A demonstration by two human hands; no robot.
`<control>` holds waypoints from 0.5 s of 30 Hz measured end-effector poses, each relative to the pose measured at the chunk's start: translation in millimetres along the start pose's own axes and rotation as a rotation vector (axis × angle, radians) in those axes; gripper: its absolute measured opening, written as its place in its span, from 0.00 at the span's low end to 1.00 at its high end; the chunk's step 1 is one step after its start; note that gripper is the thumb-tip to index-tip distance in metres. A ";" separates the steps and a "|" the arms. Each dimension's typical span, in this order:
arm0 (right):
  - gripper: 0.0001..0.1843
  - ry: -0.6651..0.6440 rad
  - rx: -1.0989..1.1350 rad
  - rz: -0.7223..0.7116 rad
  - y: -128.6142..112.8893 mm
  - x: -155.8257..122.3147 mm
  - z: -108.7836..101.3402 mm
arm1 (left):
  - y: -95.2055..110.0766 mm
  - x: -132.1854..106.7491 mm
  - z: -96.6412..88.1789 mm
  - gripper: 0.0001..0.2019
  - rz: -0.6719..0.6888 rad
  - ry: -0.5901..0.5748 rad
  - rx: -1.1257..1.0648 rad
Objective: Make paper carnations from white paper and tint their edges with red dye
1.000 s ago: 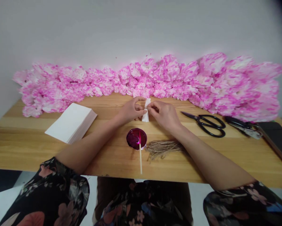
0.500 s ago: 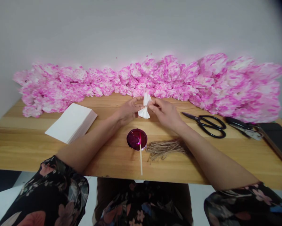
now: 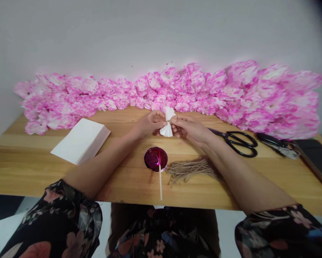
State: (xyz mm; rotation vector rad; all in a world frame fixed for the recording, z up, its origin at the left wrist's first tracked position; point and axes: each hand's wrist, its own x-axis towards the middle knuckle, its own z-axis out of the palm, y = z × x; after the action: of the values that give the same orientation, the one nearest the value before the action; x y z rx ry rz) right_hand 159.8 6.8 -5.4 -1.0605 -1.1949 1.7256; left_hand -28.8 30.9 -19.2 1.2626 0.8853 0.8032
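A small white folded paper (image 3: 167, 123), pinched at its waist and fanned at both ends, is held above the wooden table (image 3: 37, 172). My left hand (image 3: 149, 123) grips it from the left with closed fingers. My right hand (image 3: 189, 128) pinches its middle from the right. Just in front of the hands sits a round dish of magenta dye (image 3: 156, 158) with a thin wooden stick (image 3: 160, 181) resting in it. A bundle of brown twine (image 3: 186, 169) lies right of the dish, under my right forearm.
A stack of white paper sheets (image 3: 80, 140) lies at the left. Black scissors (image 3: 237, 141) and a second dark tool (image 3: 278, 145) lie at the right. A long row of pink-and-white paper flowers (image 3: 177, 93) lines the wall behind.
The white paper went from a flat folded strip to a pinched bow shape with fanned ends. My right hand has turned and closed in on its middle.
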 end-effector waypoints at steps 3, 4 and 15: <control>0.15 0.035 -0.067 0.013 2.5 2.0 -2.8 | -4.0 -0.8 2.2 0.09 0.214 0.144 0.331; 0.15 0.047 -0.086 0.013 2.8 2.1 -3.2 | -4.6 -2.2 3.1 0.07 0.287 0.178 0.407; 0.12 0.083 -0.179 0.052 -2.0 -0.3 1.0 | -5.0 -9.2 7.6 0.06 0.393 0.140 0.591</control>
State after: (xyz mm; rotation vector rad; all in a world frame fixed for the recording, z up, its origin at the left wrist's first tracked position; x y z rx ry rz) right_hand 159.3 6.8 -3.2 -1.2673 -1.2975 1.6205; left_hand -26.1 18.6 -22.5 1.9596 1.0458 0.9835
